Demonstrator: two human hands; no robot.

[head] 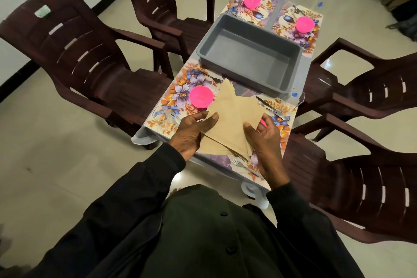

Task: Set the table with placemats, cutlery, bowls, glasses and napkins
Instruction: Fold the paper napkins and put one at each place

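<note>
Head view: four brown chairs point(79, 52) are ringing a small table point(141, 139), a grey tub point(248, 56) is sitting at its middle between the near and far placemats point(178, 90), and fanned napkins point(232, 119) are hiding most of the near right setting. Showing on four floral placemats: three pink bowls point(201, 96) in full plus a pink sliver by the right hand point(264, 142), two forks point(208, 77), two glasses point(160, 116). Napkins, one beige stack, are hanging above the table's near end between both hands, the left hand point(191, 133) gripping them with thumb on top and fingers beneath, the right hand pinching their right edge.
</note>
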